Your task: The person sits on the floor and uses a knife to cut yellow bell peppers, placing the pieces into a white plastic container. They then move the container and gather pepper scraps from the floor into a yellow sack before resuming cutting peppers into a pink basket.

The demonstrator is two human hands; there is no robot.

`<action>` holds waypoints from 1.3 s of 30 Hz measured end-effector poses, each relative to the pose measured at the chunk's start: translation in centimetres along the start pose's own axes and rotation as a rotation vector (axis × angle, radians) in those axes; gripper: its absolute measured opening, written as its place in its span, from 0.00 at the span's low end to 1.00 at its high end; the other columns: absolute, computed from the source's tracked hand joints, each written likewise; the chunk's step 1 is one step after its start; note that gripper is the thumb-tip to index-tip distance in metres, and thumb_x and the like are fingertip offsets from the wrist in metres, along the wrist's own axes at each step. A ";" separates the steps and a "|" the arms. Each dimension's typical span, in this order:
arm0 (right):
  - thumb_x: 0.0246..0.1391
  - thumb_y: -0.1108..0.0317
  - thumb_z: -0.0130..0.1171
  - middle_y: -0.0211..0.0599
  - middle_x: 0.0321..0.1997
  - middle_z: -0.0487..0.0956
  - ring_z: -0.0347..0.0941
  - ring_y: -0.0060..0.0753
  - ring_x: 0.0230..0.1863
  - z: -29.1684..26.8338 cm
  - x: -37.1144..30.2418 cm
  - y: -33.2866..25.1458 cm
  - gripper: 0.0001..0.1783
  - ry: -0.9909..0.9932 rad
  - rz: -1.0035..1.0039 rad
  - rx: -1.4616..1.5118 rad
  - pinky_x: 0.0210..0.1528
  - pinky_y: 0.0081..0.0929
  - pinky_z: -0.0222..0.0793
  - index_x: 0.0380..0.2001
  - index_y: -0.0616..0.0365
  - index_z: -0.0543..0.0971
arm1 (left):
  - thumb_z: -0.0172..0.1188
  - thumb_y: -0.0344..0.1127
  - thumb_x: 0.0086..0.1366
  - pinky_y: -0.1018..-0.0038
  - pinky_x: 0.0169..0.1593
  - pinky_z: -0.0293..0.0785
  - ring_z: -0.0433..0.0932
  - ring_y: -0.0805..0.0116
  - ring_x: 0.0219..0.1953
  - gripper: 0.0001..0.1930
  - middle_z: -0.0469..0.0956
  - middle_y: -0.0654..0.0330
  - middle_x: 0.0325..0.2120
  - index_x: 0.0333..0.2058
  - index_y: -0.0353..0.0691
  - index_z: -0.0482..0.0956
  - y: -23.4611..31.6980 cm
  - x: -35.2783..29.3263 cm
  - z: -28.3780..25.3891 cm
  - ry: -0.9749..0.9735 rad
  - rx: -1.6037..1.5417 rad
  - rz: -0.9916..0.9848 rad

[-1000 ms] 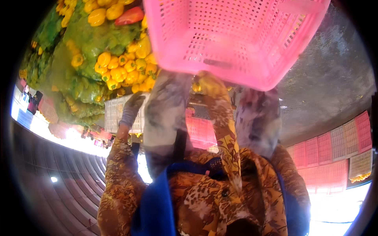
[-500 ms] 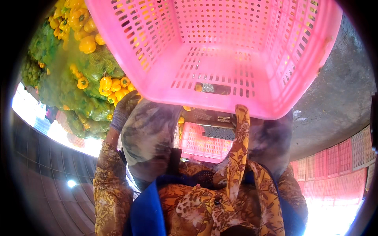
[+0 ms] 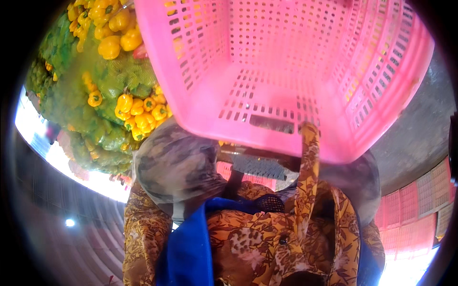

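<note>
A pink plastic crate with slotted sides stands tilted in front of me, its open side facing me. Nothing lies inside it. My left sleeve, yellow-brown and patterned, runs up to my left knee, and the hand beyond it is hidden. Of my right arm only the sleeve shows at the lower right, behind my clothing. Beside the crate on the left, yellow bell peppers lie in a cluster nearest to my left knee.
More yellow peppers and green netted sacks are heaped at the left. Grey concrete floor stretches to the right. Stacked pink crates stand at the lower right. A loose cloth strip hangs before the crate.
My gloved left hand, which was by the yellow peppers next to my knee, is out of sight now. The crate sits slightly farther right and lower in the picture as the view shifts.
</note>
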State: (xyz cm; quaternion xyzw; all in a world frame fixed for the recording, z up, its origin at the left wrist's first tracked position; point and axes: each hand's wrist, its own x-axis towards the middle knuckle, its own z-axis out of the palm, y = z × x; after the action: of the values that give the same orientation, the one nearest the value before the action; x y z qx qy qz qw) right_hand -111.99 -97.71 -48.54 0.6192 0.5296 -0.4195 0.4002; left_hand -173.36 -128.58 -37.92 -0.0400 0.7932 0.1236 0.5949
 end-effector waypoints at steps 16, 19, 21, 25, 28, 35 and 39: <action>0.55 0.58 0.54 0.38 0.39 0.79 0.74 0.29 0.38 -29.7 -1.0 -16.9 0.19 0.647 -0.587 0.201 0.42 0.25 0.69 0.45 0.61 0.76 | 0.51 0.33 0.60 0.69 0.46 0.73 0.76 0.60 0.43 0.14 0.77 0.56 0.40 0.45 0.42 0.73 -6.8 10.8 8.5 0.046 0.325 0.316; 0.58 0.64 0.52 0.34 0.44 0.78 0.71 0.23 0.46 -27.4 -12.3 -34.1 0.17 0.906 -1.055 -0.003 0.48 0.21 0.66 0.47 0.62 0.75 | 0.50 0.33 0.60 0.68 0.45 0.73 0.76 0.59 0.42 0.14 0.77 0.56 0.40 0.45 0.42 0.74 -5.8 12.1 9.4 0.087 0.461 0.297; 0.58 0.70 0.52 0.35 0.45 0.77 0.70 0.23 0.48 -22.6 -16.4 -44.2 0.15 0.812 -1.355 -0.125 0.51 0.21 0.65 0.48 0.63 0.74 | 0.50 0.33 0.60 0.68 0.45 0.74 0.77 0.59 0.42 0.13 0.77 0.55 0.39 0.44 0.42 0.74 -4.9 11.8 8.8 0.195 0.491 0.318; 0.52 0.71 0.56 0.39 0.49 0.76 0.72 0.38 0.50 -10.2 -20.6 -61.7 0.17 0.606 -1.725 -0.760 0.51 0.29 0.68 0.47 0.51 0.76 | 0.52 0.33 0.55 0.61 0.37 0.73 0.78 0.57 0.38 0.11 0.77 0.56 0.36 0.38 0.44 0.74 -4.5 9.6 5.9 0.524 0.574 0.494; 0.51 0.61 0.56 0.40 0.45 0.75 0.73 0.46 0.44 -4.5 -17.1 -70.1 0.20 0.673 -1.694 -1.184 0.45 0.39 0.69 0.49 0.48 0.72 | 0.54 0.37 0.54 0.65 0.47 0.69 0.71 0.60 0.50 0.18 0.73 0.56 0.47 0.46 0.44 0.74 -2.8 11.4 2.0 0.611 0.507 0.503; 0.51 0.56 0.51 0.46 0.44 0.76 0.73 0.48 0.45 4.5 -9.5 -83.5 0.21 0.827 -1.326 -1.344 0.46 0.42 0.68 0.45 0.55 0.69 | 0.52 0.36 0.54 0.62 0.56 0.62 0.63 0.59 0.58 0.20 0.67 0.57 0.54 0.49 0.46 0.72 4.5 16.6 -5.8 1.047 0.723 0.939; 0.51 0.62 0.48 0.45 0.37 0.77 0.75 0.45 0.40 5.8 -5.4 -85.9 0.16 0.835 -1.342 -1.383 0.40 0.42 0.69 0.42 0.57 0.71 | 0.47 0.35 0.58 0.59 0.60 0.55 0.58 0.59 0.62 0.21 0.65 0.57 0.57 0.52 0.45 0.69 9.0 19.7 -6.5 0.951 0.883 0.986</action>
State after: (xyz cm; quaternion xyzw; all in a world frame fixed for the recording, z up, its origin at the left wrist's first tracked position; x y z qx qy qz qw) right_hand -198.20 -94.70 -49.74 -0.0694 0.9844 0.0854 0.1375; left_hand -187.00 -119.78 -53.69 0.5038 0.8630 0.0170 0.0325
